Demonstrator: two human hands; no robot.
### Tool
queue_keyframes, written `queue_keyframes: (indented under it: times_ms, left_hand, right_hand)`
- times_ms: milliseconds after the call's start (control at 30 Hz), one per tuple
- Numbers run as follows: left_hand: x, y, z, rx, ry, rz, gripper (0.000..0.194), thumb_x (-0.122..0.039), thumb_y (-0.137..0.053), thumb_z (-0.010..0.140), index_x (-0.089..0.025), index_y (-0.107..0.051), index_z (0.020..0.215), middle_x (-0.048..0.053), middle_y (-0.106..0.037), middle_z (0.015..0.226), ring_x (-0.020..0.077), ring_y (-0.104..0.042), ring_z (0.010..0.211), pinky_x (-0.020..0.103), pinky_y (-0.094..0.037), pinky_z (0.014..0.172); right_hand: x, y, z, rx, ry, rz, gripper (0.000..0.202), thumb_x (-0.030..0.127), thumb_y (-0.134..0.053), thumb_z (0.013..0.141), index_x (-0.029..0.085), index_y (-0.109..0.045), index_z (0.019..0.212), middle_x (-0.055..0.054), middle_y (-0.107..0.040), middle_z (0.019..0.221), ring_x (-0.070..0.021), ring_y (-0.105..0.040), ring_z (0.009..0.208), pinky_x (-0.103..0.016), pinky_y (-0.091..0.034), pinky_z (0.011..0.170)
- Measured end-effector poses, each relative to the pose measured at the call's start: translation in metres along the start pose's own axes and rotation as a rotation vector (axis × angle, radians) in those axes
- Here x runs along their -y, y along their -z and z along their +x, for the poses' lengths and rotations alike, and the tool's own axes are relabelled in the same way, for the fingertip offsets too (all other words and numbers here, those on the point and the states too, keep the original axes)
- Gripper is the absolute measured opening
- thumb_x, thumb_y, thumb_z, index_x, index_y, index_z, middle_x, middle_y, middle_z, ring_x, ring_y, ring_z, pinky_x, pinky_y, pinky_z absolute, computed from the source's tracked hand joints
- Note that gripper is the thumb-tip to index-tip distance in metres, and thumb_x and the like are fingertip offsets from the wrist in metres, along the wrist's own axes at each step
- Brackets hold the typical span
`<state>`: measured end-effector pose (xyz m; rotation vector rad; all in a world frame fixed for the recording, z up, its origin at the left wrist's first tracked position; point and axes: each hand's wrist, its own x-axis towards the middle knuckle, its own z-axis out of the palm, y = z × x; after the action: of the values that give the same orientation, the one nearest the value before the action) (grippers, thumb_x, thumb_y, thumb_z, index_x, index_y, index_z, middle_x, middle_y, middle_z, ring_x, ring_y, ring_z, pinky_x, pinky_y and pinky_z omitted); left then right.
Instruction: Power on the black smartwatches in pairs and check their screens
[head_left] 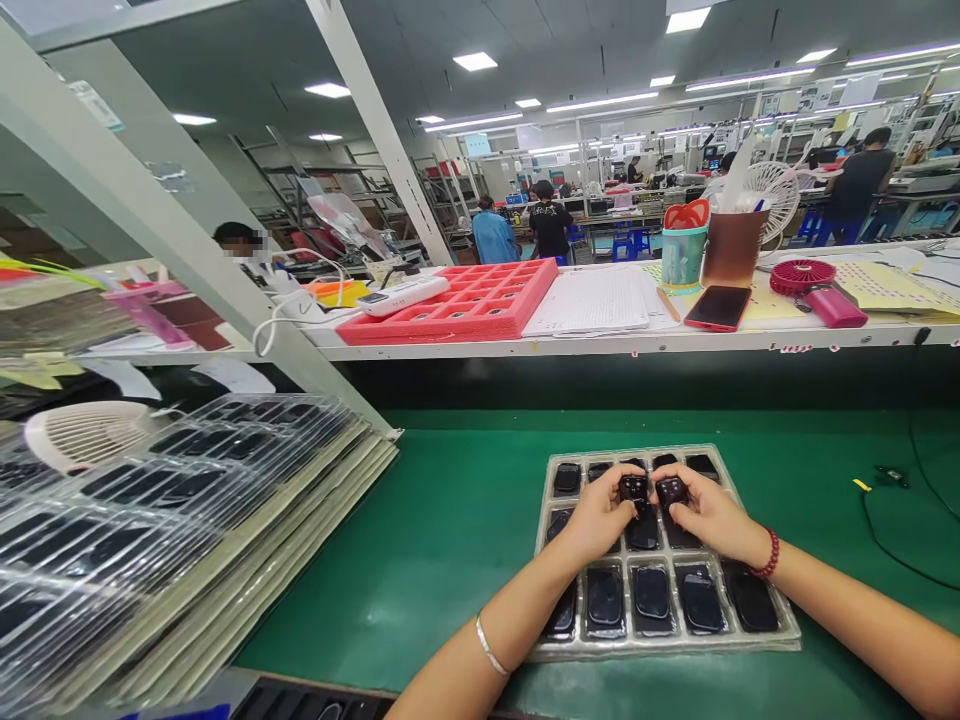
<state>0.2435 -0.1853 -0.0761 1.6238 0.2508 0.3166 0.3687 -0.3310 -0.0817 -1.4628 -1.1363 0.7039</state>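
Observation:
Over a clear plastic tray (652, 650) with compartments, my two hands hold one small item each. My left hand (600, 510) pinches a glossy black watch-like piece (634, 487) between thumb and fingers. A similar black watch-like piece (671, 490) is gripped by my right hand (712, 510), close beside the first. Below them, the tray's compartments carry dark rounded-rectangle pieces, such as the black piece (651, 592) in the front row. My hands cover part of the tray's middle and back rows.
Stacked trays of dark pieces (225, 560) rise at the left, with a white fan (90, 435) on them. On the shelf ahead are a red foam tray (487, 300), papers (592, 300), a phone (718, 308) and a cup (684, 255). A black cable (885, 540) lies at right.

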Motion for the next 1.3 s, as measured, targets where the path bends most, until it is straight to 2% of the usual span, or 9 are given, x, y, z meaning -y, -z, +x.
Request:
queue_keyframes:
  times_ms: [133,267,400,533,700,800,1033,1200,1300]
  left_hand:
    - [0.0015,0.0012,-0.0003,-0.010,-0.024,0.050,0.034,-0.007,-0.059,0.068,-0.016,-0.056,0.101,0.006,-0.063,0.093,0.0167,-0.059,0.085,0.027,-0.045,0.076]
    - [-0.0010,0.0033,-0.0008,0.003,0.036,0.069,0.025,-0.018,-0.054,0.076,-0.015,-0.057,0.100,0.005,-0.063,0.083,0.0142,-0.058,0.070,0.025,-0.045,0.062]
    - [-0.0067,0.0027,-0.0015,-0.028,0.083,0.049,0.036,-0.010,-0.039,0.078,-0.017,-0.057,0.109,0.002,-0.062,0.078,0.0103,-0.055,0.059,0.026,-0.045,0.063]
    - [-0.0070,0.0012,-0.0012,-0.037,0.045,-0.015,0.042,-0.004,-0.048,0.068,-0.017,-0.055,0.107,0.002,-0.063,0.084,0.0127,-0.058,0.071,0.026,-0.045,0.070]
    - [-0.0021,0.0019,-0.0003,-0.031,-0.005,0.008,0.026,-0.012,-0.056,0.071,-0.015,-0.057,0.097,0.006,-0.062,0.088,0.0161,-0.058,0.080,0.028,-0.045,0.075]
    - [-0.0024,0.0019,-0.0005,-0.045,-0.005,-0.019,0.038,-0.011,-0.060,0.068,-0.016,-0.055,0.105,0.006,-0.062,0.093,0.0163,-0.059,0.082,0.028,-0.045,0.076]
    - [-0.0081,0.0023,-0.0011,-0.026,0.097,-0.088,0.036,-0.042,-0.044,0.084,-0.013,-0.060,0.099,0.007,-0.063,0.076,0.0138,-0.056,0.061,0.025,-0.044,0.054]
    - [-0.0058,0.0013,-0.0007,-0.034,0.052,-0.105,0.050,-0.021,-0.065,0.069,-0.017,-0.050,0.116,0.008,-0.064,0.096,0.0170,-0.060,0.082,0.026,-0.048,0.070]
    - [-0.0049,0.0013,-0.0006,0.008,0.065,-0.084,0.031,-0.029,-0.054,0.079,-0.013,-0.058,0.105,0.007,-0.065,0.084,0.0132,-0.059,0.065,0.024,-0.046,0.058]
  right_hand:
    - [0.0023,-0.0025,-0.0024,0.052,-0.062,0.069,0.042,0.010,-0.046,0.076,0.023,-0.050,0.115,-0.004,-0.059,0.100,-0.0151,-0.059,0.075,-0.028,-0.049,0.065]
    - [0.0018,-0.0024,-0.0040,0.092,-0.107,0.080,0.031,0.016,-0.042,0.083,0.021,-0.052,0.112,-0.004,-0.061,0.095,-0.0137,-0.059,0.068,-0.026,-0.049,0.058]
    - [0.0036,-0.0024,-0.0050,0.058,-0.092,0.016,0.023,0.020,-0.048,0.083,0.021,-0.054,0.105,-0.003,-0.063,0.086,-0.0132,-0.056,0.063,-0.026,-0.047,0.057]
    - [0.0076,-0.0034,-0.0053,0.063,-0.080,0.048,0.031,0.014,-0.052,0.077,0.022,-0.053,0.107,-0.003,-0.061,0.093,-0.0159,-0.058,0.075,-0.028,-0.049,0.064]
    - [0.0064,-0.0056,-0.0055,0.084,-0.109,0.104,0.037,0.015,-0.046,0.080,0.023,-0.051,0.116,-0.004,-0.059,0.100,-0.0145,-0.060,0.072,-0.027,-0.050,0.061]
    - [0.0044,-0.0064,-0.0056,0.079,-0.091,0.123,0.041,0.014,-0.051,0.077,0.024,-0.050,0.117,-0.004,-0.058,0.104,-0.0145,-0.059,0.076,-0.027,-0.050,0.064]
    - [0.0027,-0.0023,-0.0040,0.065,-0.117,0.167,0.032,0.038,-0.040,0.090,0.022,-0.057,0.111,-0.006,-0.062,0.093,-0.0164,-0.061,0.068,-0.029,-0.050,0.058]
    - [0.0025,-0.0043,-0.0036,0.003,-0.124,0.155,0.043,0.024,-0.058,0.078,0.025,-0.048,0.121,-0.005,-0.061,0.099,-0.0146,-0.058,0.070,-0.027,-0.050,0.059]
    - [0.0036,-0.0035,-0.0035,0.019,-0.138,0.162,0.030,0.030,-0.049,0.084,0.021,-0.053,0.113,-0.004,-0.062,0.089,-0.0130,-0.057,0.061,-0.026,-0.049,0.053]
